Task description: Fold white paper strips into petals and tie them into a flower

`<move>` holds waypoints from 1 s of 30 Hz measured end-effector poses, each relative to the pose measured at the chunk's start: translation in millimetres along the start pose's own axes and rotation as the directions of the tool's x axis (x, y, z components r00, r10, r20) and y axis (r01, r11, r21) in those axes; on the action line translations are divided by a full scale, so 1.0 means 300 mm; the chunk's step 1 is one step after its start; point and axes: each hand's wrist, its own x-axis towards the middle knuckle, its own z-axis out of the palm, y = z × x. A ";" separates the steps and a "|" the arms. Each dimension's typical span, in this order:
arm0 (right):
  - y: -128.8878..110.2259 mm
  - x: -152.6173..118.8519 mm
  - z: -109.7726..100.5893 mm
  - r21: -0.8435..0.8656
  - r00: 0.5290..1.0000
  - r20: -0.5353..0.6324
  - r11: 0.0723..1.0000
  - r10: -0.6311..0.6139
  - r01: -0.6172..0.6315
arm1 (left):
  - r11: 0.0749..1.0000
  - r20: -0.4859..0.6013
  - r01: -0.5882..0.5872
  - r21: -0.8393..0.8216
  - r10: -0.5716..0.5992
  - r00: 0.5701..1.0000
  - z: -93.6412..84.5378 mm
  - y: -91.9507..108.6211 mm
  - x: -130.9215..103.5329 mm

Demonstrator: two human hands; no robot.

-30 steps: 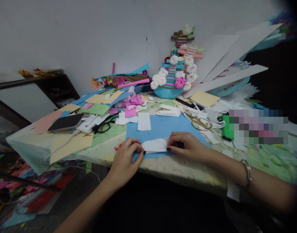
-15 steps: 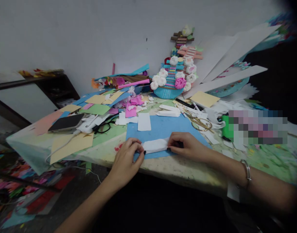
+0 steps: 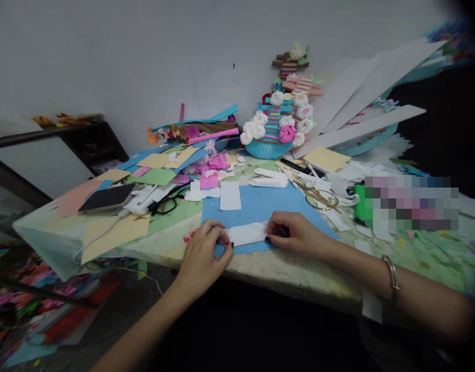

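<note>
A narrow folded strip of white paper (image 3: 247,234) lies low over the blue sheet (image 3: 275,199) near the table's front edge. My left hand (image 3: 207,247) pinches its left end between thumb and fingers. At its right end, my right hand (image 3: 289,233) has thumb and fingertips closed on the paper. A white rectangle of paper (image 3: 230,196) rests at the back left of the blue sheet, and folded white strips (image 3: 269,178) lie behind it.
A phone (image 3: 106,198), scissors (image 3: 163,205) and yellow paper (image 3: 115,237) are on the left. Paper instruments with flowers (image 3: 269,139) lean on the wall. A gold ring (image 3: 321,199) and a green object (image 3: 360,203) are to the right.
The white strip's top face now looks flatter between my hands. Both hands keep nearly the same place, and the view has shifted slightly.
</note>
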 end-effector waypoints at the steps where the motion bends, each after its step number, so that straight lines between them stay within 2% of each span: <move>1: 0.001 0.000 0.001 0.000 1.000 0.000 1.000 -0.002 0.002 | 1.000 0.000 0.001 -0.002 -0.001 1.000 0.000 0.000 0.000; 7: 0.018 0.000 0.008 0.010 0.999 -0.040 1.000 0.008 -0.008 | 1.000 0.026 0.004 -0.030 -0.004 1.000 -0.007 0.001 0.000; 14: 0.016 0.001 0.008 0.033 0.999 -0.049 0.999 0.020 -0.019 | 0.998 0.062 -0.042 -0.053 0.045 0.997 -0.007 -0.015 0.004; 30: -0.001 0.005 0.009 -0.026 0.999 -0.039 1.000 0.001 -0.002 | 0.997 0.035 -0.014 -0.070 0.016 0.999 -0.007 -0.012 0.001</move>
